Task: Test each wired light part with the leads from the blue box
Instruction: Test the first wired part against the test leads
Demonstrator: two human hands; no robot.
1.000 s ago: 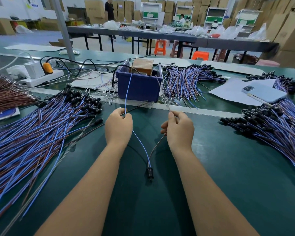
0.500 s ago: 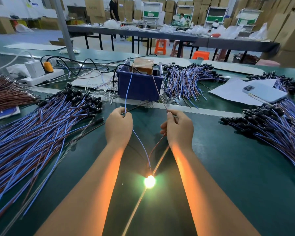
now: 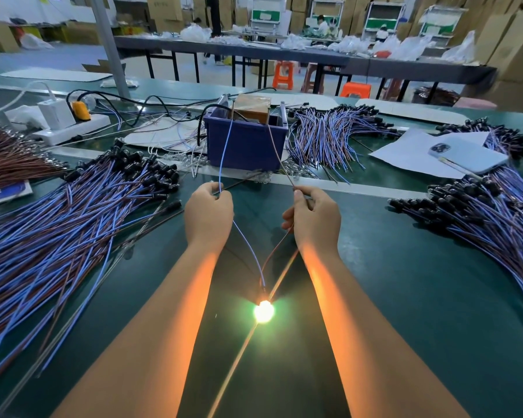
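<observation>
Fingers of the left hand are pinching the blue lead; right hand is pinching the brown lead. Both leads are running from the blue box. Nearer than the box, the light part is glowing above the desk.
</observation>
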